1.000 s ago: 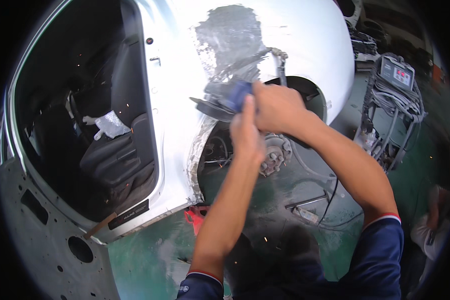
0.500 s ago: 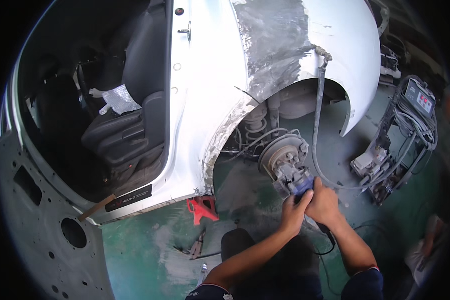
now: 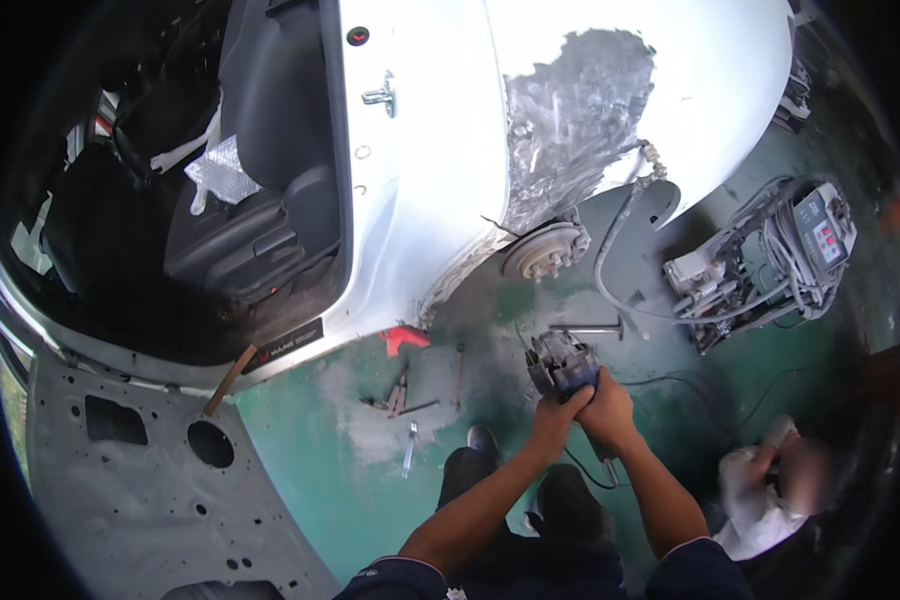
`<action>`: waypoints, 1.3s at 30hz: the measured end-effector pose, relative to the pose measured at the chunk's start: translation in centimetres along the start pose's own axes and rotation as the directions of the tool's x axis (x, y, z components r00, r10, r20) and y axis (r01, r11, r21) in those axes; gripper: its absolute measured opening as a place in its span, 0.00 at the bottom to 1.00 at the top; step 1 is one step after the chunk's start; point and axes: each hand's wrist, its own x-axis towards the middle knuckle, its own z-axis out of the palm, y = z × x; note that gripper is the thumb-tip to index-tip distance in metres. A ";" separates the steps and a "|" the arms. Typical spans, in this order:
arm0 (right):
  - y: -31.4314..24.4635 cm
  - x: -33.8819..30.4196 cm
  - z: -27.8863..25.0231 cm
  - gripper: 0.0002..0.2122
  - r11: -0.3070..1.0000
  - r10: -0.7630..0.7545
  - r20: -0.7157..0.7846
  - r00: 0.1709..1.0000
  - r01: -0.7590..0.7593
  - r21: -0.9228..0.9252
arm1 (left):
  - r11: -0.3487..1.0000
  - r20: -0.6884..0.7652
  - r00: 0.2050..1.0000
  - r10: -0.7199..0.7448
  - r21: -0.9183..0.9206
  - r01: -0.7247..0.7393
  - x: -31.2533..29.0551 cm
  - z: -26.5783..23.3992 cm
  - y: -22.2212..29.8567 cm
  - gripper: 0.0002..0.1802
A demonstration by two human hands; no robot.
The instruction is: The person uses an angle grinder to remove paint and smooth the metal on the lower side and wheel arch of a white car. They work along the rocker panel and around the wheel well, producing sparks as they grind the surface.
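Observation:
An angle grinder (image 3: 568,365) with a dark metal head and a blue-grey body points away from me, above the floor. My left hand (image 3: 554,422) is closed round its left side, the thumb lying along the body. From the right, my right hand (image 3: 608,408) grips it too, its fingers partly hidden. A thin black cord hangs from the rear of the grinder. Beyond it, apart from the tool, a brake disc (image 3: 547,250) shows under the car's rear wheel arch. The white car body (image 3: 425,170) has a bare, sanded grey patch (image 3: 578,120) above that arch.
Pliers (image 3: 399,393), a spanner (image 3: 410,448) and a T-shaped bar (image 3: 590,328) lie on the green floor. A red stand (image 3: 404,338) is under the sill. At right stands a welding machine (image 3: 820,235), its hose clamped to the car. A person (image 3: 760,490) crouches at lower right.
My view has risen and drawn back from the car. Both hands have brought the grinder away from the brake disc. More floor and more of the crouching person now show.

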 end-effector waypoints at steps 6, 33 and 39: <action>-5.5 -2.1 -5.9 0.22 0.999 -0.017 -0.049 0.999 0.015 -0.032 | 0.998 -0.068 0.997 -0.041 -0.050 0.038 -3.6 4.3 7.4 0.31; -10.4 11.5 -10.3 0.18 0.936 -0.346 -0.115 0.931 0.334 -0.114 | 0.952 -0.237 0.967 0.097 -0.260 -0.159 6.3 6.6 17.6 0.27; -10.5 11.8 -10.1 0.18 0.925 -0.372 -0.147 0.917 0.353 -0.137 | 0.942 -0.233 0.966 0.113 -0.284 -0.179 6.9 6.4 17.3 0.28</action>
